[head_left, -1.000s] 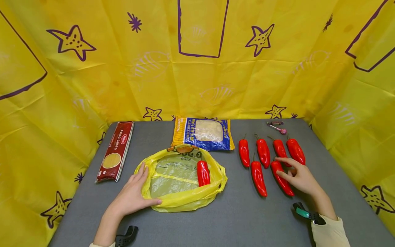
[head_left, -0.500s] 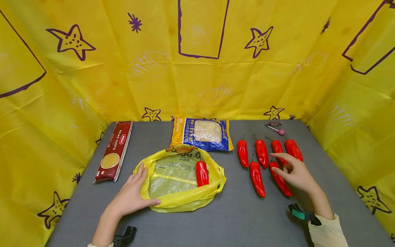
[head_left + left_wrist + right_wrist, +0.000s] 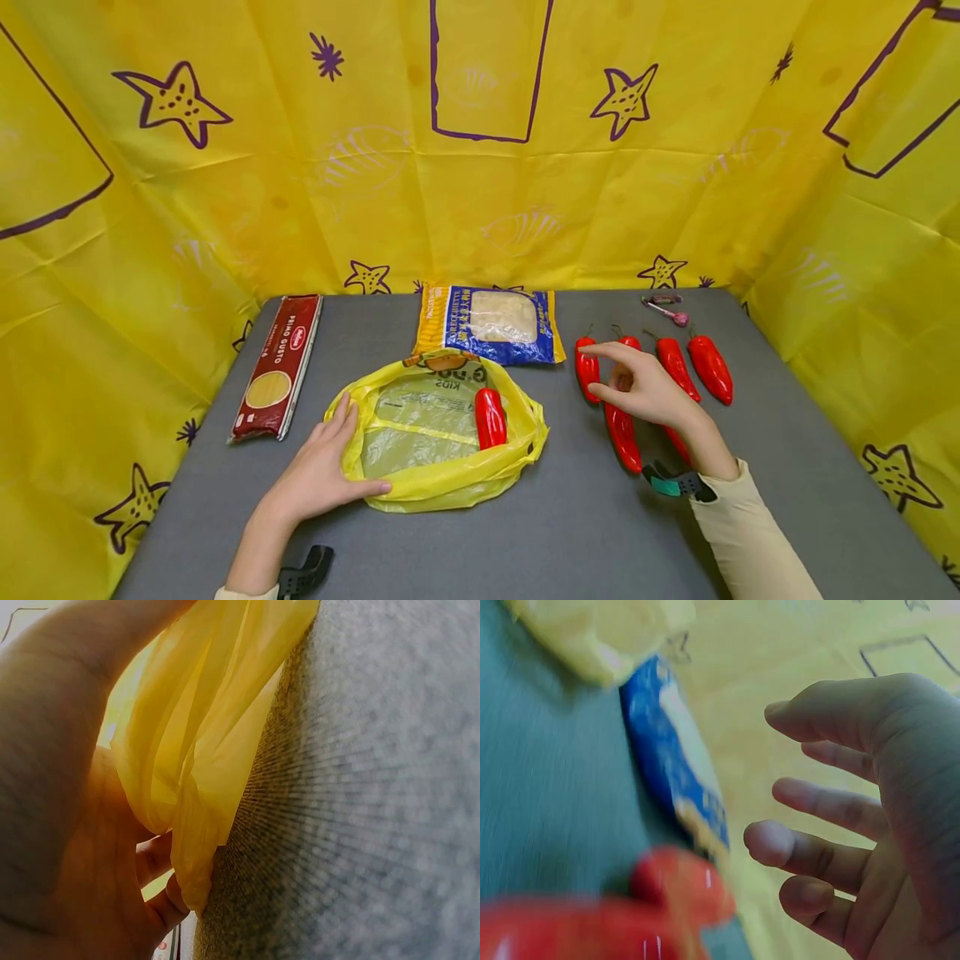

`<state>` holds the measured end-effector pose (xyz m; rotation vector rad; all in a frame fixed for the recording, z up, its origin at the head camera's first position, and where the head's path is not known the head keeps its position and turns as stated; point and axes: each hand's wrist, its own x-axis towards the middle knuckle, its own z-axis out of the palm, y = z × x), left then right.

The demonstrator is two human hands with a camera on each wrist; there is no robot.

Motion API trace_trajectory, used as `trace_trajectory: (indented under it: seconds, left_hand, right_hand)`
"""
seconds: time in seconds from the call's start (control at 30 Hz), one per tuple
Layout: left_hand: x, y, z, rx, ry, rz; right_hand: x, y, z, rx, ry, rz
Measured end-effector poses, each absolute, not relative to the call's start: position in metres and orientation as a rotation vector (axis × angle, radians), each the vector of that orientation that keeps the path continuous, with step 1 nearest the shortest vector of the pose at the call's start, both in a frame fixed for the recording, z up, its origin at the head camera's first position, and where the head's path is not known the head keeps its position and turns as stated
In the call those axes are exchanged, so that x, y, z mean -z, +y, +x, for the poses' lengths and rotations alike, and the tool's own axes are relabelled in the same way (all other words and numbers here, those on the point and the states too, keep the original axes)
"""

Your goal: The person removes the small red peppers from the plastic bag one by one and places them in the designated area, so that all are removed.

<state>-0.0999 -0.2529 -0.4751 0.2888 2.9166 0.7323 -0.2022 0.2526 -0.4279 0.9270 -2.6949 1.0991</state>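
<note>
In the head view my left hand [image 3: 315,467] rests on the near left side of a yellow plastic bag [image 3: 450,492], thumb along the front and fingers spread along the left. The bag's mouth gapes upward, with one red pepper [image 3: 491,418] inside. My right hand [image 3: 648,387] hovers over a group of red peppers, thumb and fingers apart and holding nothing. Partly beneath it lie a front pepper [image 3: 622,437] and a back left pepper [image 3: 587,375]. Two more are the back right pepper [image 3: 710,369] and its neighbour [image 3: 677,367]. Others are partly hidden by the hand.
A blue and yellow pasta packet [image 3: 498,327] lies behind the bag. To the left is a long red pasta packet [image 3: 277,367]. A lollipop [image 3: 678,317] and a small wrapped sweet [image 3: 663,298] lie at the back right. Yellow patterned cloth [image 3: 480,208] surrounds the grey table [image 3: 525,550].
My right hand has moved left from the right-hand peppers to above the left ones, carrying nothing. The left hand stays at the bag.
</note>
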Motion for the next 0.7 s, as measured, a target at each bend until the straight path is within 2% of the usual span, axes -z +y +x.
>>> trace_trajectory:
  seconds: [0.33,0.7]
  left_hand:
    - [0.476,-0.253,-0.100,-0.729,2.923,0.293]
    - [0.473,-0.252,-0.099,-0.734,2.924,0.308]
  right_hand:
    - [0.410,0.174,-0.225,-1.137,-2.683,1.114]
    - [0.389,0.102,-0.231,-1.220,-2.718,1.076]
